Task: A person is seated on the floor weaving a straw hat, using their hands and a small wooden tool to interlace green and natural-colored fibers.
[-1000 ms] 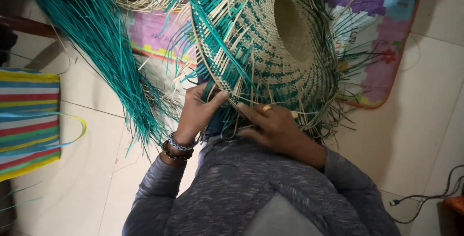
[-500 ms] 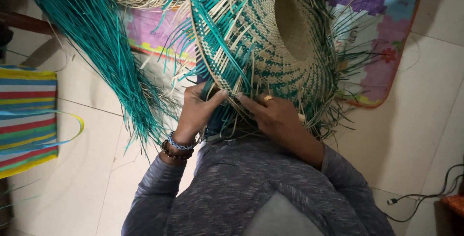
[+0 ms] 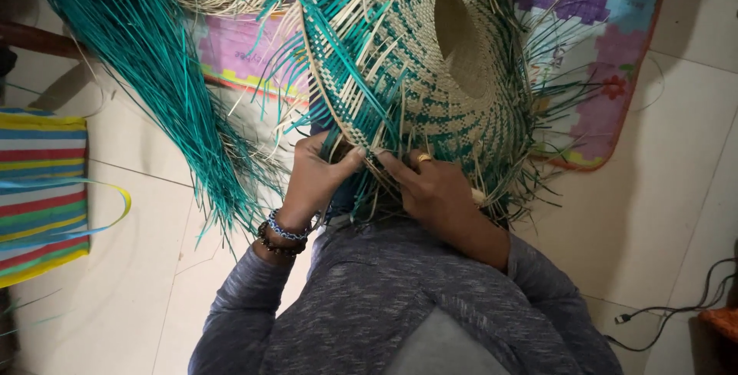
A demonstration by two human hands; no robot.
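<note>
A half-woven straw hat (image 3: 415, 68) in natural tan and teal strips stands on edge in front of me, its hollow crown facing the camera. My left hand (image 3: 315, 179), with beaded bracelets on the wrist, pinches loose strips at the brim's near edge. My right hand (image 3: 434, 190), a gold ring on one finger, presses on strips at the same edge right beside it. The fingertips of both hands meet at the weave. Loose teal and tan strip ends stick out all around the brim.
A thick bundle of teal strips (image 3: 146, 75) hangs at the left. A striped bag (image 3: 42, 183) lies on the tiled floor at far left. A colourful play mat (image 3: 607, 60) lies behind the hat. A black cable (image 3: 676, 313) runs at the lower right.
Both hands have shifted only slightly on the brim edge, the fingers working the strips. The hat stays in the same place.
</note>
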